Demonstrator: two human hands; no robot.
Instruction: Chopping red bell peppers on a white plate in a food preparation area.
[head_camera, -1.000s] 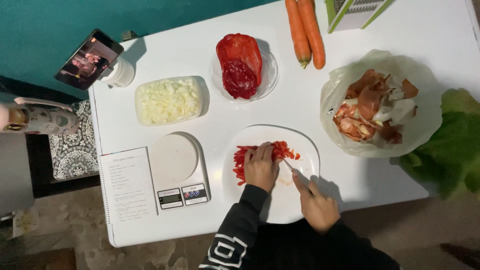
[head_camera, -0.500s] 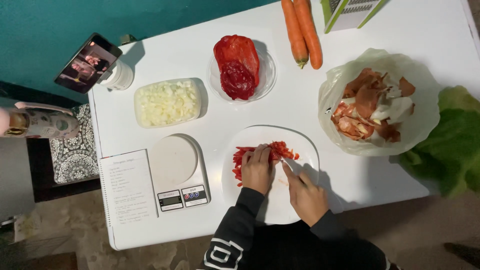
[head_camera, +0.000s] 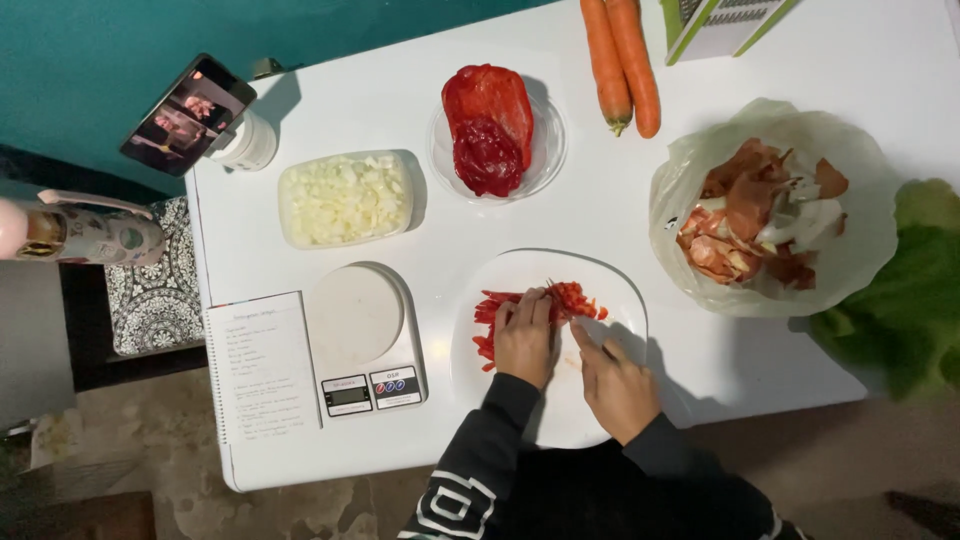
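Across the middle of the frame lies the white tabletop (head_camera: 760, 60), and all the things rest on it. At the right side sits the biggest thing, a pale plastic bag (head_camera: 850, 250) full of onion skins, with a green lettuce leaf (head_camera: 915, 290) beside it at the right edge. Two carrots (head_camera: 620, 60) lie at the top, next to a green grater (head_camera: 720, 25). At centre top a clear bowl (head_camera: 545, 150) holds red pepper halves (head_camera: 488, 125); to its left is a tub of chopped onion (head_camera: 345, 198). Lower left you see a kitchen scale (head_camera: 362, 335) and a notebook (head_camera: 262, 365), and a phone (head_camera: 187, 113) leans in the upper left.

On the white plate (head_camera: 620, 300), low in the centre, are the red pepper strips (head_camera: 492, 320). Your left hand (head_camera: 525, 340) presses flat on them, its fingers held close together. Your right hand (head_camera: 620, 385) seems closed around a knife handle, but I cannot tell surely, because the blade is almost hidden.

Compared with a second ago, your right hand has moved up and closer to the left one, so they are now nearly touching. Small cut pieces (head_camera: 575, 298) are gathered at the upper end of the strips. I judge the chopping is going on along the strips, with much still uncut on the left.
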